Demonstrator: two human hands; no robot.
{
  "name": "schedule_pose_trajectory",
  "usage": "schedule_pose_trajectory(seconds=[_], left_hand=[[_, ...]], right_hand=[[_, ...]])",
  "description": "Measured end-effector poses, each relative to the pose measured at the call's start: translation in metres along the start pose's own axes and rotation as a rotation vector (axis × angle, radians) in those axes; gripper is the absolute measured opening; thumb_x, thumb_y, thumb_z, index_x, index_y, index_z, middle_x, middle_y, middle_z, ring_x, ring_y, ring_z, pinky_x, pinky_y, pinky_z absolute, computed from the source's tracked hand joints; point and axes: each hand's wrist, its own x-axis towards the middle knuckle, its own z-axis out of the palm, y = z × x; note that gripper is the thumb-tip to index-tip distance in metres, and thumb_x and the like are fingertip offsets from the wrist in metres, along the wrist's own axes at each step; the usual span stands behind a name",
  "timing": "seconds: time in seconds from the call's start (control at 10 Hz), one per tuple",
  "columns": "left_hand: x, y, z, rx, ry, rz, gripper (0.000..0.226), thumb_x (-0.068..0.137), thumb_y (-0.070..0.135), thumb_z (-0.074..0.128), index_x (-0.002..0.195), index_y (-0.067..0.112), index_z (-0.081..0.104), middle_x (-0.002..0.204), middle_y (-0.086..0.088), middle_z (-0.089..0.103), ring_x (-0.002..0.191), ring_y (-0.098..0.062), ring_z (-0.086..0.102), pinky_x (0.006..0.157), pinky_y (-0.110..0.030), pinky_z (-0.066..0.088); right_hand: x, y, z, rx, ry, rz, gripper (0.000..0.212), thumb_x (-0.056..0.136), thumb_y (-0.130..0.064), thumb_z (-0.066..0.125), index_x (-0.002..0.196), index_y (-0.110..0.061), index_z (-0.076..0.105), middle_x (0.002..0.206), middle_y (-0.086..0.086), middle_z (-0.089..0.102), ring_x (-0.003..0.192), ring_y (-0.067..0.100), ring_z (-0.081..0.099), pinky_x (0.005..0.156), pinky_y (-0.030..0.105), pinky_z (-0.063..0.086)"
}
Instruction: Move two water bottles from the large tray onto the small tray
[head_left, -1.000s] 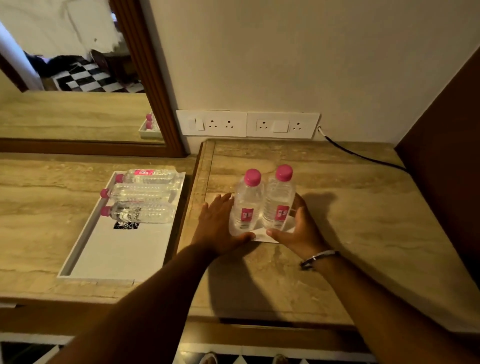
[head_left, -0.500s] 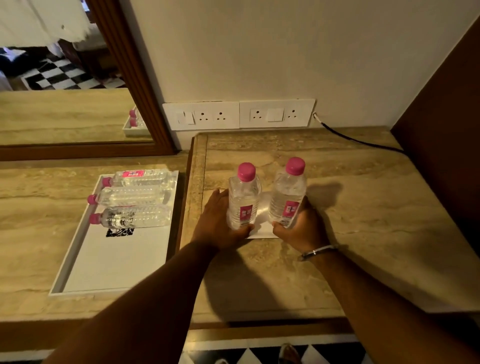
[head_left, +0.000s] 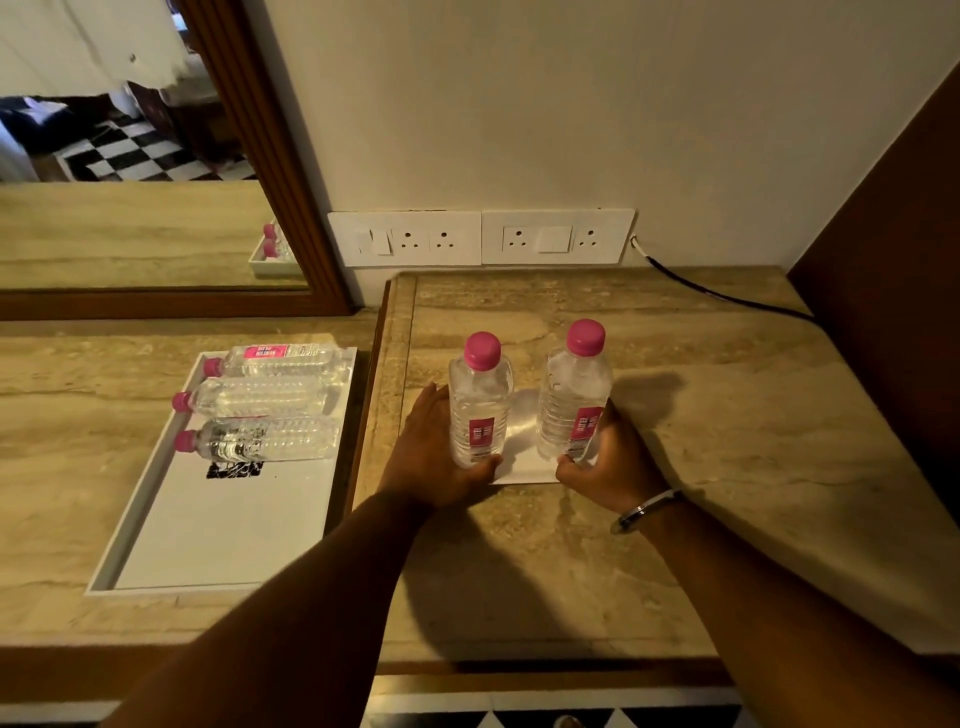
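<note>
Head view: the left hand (head_left: 434, 457) and right hand (head_left: 608, 460) each grip a clear pink-capped plastic water bottle, left bottle (head_left: 480, 402) and right bottle (head_left: 574, 397), now drawn apart on the small white tray (head_left: 524, 465), suggesting placement is nearly complete.

A dim, warmly lit room corner with a stone-topped counter, as we look down on it.

We see a beige veined stone counter (head_left: 701, 441) in two sections, the right one raised slightly. Behind it stands a plain cream wall (head_left: 519, 104) with two white socket-and-switch plates (head_left: 480, 238) side by side; a black cable (head_left: 722, 293) runs from them along the counter's back edge. A dark wooden panel (head_left: 893, 249) closes the right side. At left, a wood-framed mirror (head_left: 130, 156) reflects a black-and-white chequered floor.
</note>
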Motion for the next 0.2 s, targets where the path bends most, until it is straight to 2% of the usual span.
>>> schedule_pose_trajectory(seconds=[0.1, 0.2], left_hand=[[-0.0029, 0.0003, 0.0012, 0.009, 0.034, -0.001, 0.075, 0.08, 0.062, 0.071, 0.134, 0.015, 0.048, 0.128, -0.013, 0.057, 0.12, -0.026, 0.049, 0.106, -0.056, 0.043], [-0.0028, -0.0002, 0.0001, 0.045, 0.04, -0.021, 0.082, 0.077, 0.055, 0.077, 0.139, 0.012, 0.046, 0.136, -0.015, 0.054, 0.127, -0.028, 0.044, 0.11, -0.059, 0.038]], right_hand=[[0.001, 0.0047, 0.0017, 0.033, -0.005, -0.007, 0.062, 0.062, -0.025, 0.073, 0.117, -0.009, 0.049, 0.101, 0.008, 0.065, 0.093, 0.024, 0.063, 0.082, 0.044, 0.055], [-0.0018, 0.0005, -0.0008, 0.09, -0.017, 0.006, 0.067, 0.061, -0.027, 0.071, 0.122, -0.013, 0.047, 0.105, 0.001, 0.064, 0.097, 0.017, 0.062, 0.086, 0.033, 0.053]])
